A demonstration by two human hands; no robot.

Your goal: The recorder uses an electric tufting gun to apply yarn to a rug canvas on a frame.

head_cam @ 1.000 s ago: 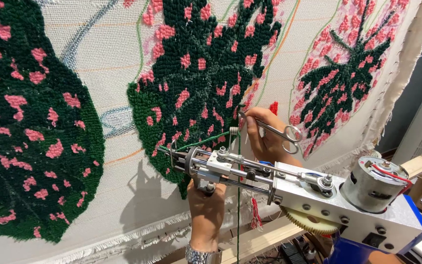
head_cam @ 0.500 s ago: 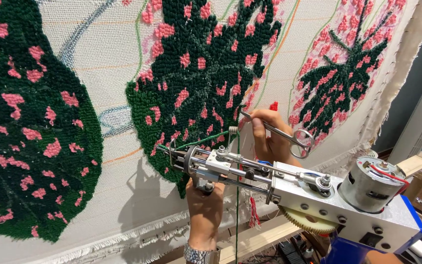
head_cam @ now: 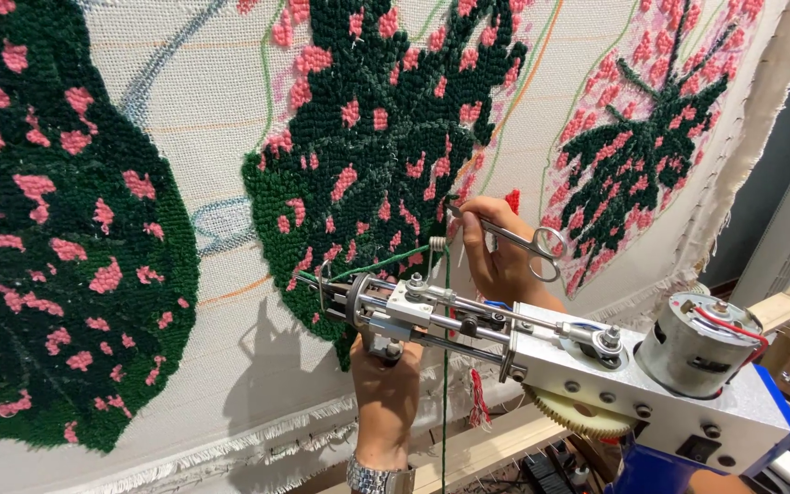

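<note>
The head camera looks down along a tufting gun, a silver metal body with a round motor at the rear and a yellow gear beneath, its needle end resting against a stretched tufting cloth. The left hand is closed around the gun's front handle from below, a metal wristwatch at the wrist. The gun's body crosses in front of the right hand, hiding its lower part; that hand's fingers are curled shut around small silver scissors, tips at the pile. A green yarn hangs down past the gun. On the cloth sit dark green leaves with pink spots: one left, one central, one right.
</note>
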